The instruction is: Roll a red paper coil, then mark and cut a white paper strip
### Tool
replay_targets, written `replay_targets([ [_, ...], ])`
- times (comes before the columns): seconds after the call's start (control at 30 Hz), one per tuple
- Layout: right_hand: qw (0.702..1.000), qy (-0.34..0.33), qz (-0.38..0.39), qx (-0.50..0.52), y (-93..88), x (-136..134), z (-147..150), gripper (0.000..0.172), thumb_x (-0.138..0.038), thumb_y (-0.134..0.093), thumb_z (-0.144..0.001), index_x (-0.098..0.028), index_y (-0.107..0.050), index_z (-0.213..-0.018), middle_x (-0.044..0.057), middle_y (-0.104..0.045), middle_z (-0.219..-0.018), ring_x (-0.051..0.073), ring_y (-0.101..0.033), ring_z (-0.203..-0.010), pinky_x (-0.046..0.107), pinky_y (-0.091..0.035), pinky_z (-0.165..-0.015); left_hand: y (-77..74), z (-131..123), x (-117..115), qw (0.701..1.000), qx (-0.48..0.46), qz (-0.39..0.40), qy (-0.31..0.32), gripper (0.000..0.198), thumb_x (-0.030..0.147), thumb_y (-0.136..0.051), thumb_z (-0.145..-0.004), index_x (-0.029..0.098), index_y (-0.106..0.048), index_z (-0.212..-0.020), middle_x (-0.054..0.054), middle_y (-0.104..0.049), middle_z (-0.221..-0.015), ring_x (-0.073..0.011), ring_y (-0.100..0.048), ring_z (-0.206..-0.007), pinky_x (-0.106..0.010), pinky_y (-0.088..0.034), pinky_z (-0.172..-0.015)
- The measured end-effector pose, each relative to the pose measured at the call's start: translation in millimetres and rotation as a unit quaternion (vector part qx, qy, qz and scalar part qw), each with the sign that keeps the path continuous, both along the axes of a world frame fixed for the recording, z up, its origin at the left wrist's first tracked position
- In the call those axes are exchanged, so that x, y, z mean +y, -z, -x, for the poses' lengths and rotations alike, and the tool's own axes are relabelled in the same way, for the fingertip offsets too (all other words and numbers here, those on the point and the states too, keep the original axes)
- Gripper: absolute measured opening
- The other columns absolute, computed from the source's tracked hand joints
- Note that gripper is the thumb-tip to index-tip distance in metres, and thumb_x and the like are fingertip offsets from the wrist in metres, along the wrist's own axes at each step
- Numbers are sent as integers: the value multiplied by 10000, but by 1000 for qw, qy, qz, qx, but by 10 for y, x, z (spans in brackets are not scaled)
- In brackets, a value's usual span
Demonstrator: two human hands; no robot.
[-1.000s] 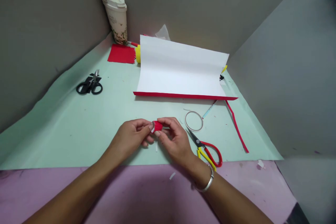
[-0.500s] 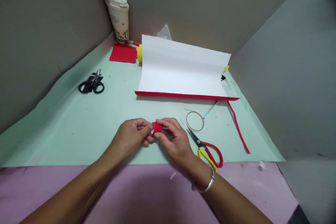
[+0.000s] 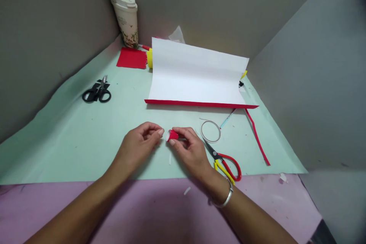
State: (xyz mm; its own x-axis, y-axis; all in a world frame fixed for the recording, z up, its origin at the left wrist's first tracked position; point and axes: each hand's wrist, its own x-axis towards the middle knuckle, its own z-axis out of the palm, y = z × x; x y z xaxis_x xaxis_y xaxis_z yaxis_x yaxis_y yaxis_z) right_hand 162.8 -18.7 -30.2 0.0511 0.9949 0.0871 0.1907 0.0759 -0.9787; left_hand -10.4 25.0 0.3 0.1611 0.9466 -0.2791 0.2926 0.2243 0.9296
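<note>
My right hand pinches a small red corrugated paper roll between thumb and fingers, just above the pale green mat. My left hand sits just left of the roll, its fingers curled and its fingertips a small gap away from the roll's end, holding nothing I can see. A silver bangle circles my right wrist. A thin white sliver of paper lies on the mat under my hands.
Red-and-yellow scissors and a ring of tape lie right of my hands. A large white sheet with a red edge lies behind. Black scissors, a red square, a paper cup and a red strip are about.
My left hand has let go of the red roll and drawn slightly left. The right hand keeps the roll.
</note>
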Motion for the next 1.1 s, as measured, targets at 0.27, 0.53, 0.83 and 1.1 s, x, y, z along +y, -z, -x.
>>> replay_targets([
  [0.27, 999, -9, -22, -30, 16, -6, 36, 278, -300, -682, -865, -235, -699, -1136, 71, -600, -1091, 172, -694, -933, 306, -652, -820, -1, -59, -13, 988, -123, 97, 8, 309, 410, -843, -690, 214, -704, -885, -1, -737, -792, -159, -671, -710, -248, -493, -614],
  [0.53, 998, -13, -45, -34, 67, 3, 49, 327, -234, -719, -820, -237, -699, -1147, 59, -579, -1092, 125, -692, -782, 277, -663, -740, 60, -48, 15, 981, -143, 132, -21, 319, 299, -892, -638, 199, -688, -862, 81, -610, -580, -55, -467, -512, -177, -348, -489],
  [0.83, 995, -8, -68, -71, 68, 15, 32, 302, -224, -740, -813, -227, -728, -1115, 58, -629, -1037, 154, -685, -854, 272, -651, -751, 33, -50, 21, 976, -163, 144, -16, 293, 285, -886, -628, 184, -680, -811, 73, -586, -558, -53, -444, -507, -176, -319, -472],
  [1.1, 996, -5, -56, -68, 74, 16, 23, 306, -255, -751, -804, -236, -749, -1109, 57, -644, -1025, 161, -693, -868, 284, -650, -773, 54, -37, 26, 979, -152, 134, -10, 278, 325, -867, -662, 186, -683, -816, 61, -604, -579, -61, -453, -512, -186, -328, -473],
])
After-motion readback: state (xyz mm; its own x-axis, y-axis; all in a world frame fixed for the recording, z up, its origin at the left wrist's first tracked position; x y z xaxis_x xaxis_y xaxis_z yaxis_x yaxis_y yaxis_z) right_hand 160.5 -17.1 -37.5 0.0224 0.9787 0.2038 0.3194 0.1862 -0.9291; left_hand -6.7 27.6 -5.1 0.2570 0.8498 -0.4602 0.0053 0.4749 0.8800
